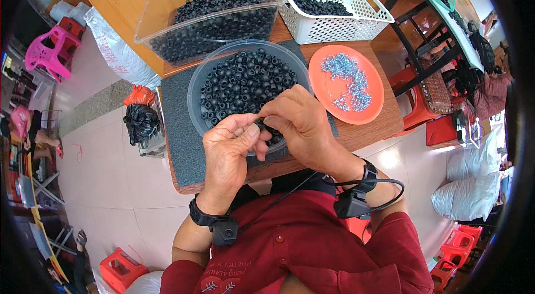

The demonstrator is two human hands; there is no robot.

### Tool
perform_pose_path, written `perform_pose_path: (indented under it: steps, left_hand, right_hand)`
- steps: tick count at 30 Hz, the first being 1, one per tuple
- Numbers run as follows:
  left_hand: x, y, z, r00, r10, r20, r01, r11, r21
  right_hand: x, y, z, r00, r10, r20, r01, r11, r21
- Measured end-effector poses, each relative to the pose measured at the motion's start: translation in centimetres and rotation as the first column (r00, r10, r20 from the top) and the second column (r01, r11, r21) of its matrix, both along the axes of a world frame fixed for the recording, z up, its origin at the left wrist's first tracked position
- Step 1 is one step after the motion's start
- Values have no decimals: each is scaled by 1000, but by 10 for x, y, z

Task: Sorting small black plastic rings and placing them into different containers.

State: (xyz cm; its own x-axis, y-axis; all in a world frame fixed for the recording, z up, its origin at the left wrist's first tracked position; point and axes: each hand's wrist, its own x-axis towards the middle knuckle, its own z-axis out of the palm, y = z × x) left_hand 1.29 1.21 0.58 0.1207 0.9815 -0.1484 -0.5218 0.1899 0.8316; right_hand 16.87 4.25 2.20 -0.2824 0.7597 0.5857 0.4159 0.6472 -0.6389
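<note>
My left hand (228,152) and my right hand (298,121) meet over the near rim of a round grey bowl (195,79) full of small black rubber rings (245,79). Between the fingertips of both hands is one small black ring (260,125), pinched by thumb and forefinger on each side. Whether a screw is in it is hidden by the fingers. An orange plate (370,79) with a pile of small silver screws (346,79) lies just right of the bowl. Both wrists carry black strapped devices with cables.
A clear plastic tub (161,10) of black rings and a white perforated basket (334,21) with more stand at the back of the small wooden table (384,124). A dark grey mat (175,127) lies under the bowl. Black and orange bags lie on the floor at left, red stools around.
</note>
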Motion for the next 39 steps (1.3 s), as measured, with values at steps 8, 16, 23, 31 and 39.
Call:
perform_pose_path:
  steps: [8, 16, 23, 31, 39]
  left_hand:
    - [2, -2, 3, 993, 21, -120, -11, 996, 86]
    - [3, -3, 5, 984, 76, -163, -52, 988, 145]
    - [1, -4, 4, 995, 28, -100, -17, 995, 102]
    - [2, -3, 4, 996, 14, -87, -7, 997, 80]
    - [4, -2, 2, 996, 16, -88, -12, 999, 51]
  right_hand:
    - [5, 0, 10, 989, 32, 142, -43, 996, 81]
    - [5, -7, 13, 996, 75, -54, -83, 984, -159]
    - [8, -7, 18, 989, 53, -137, -95, 942, -322]
    - [11, -1, 21, 982, 107, -158, -163, 903, -397]
    - [7, -7, 20, 988, 54, -144, -114, 885, -451]
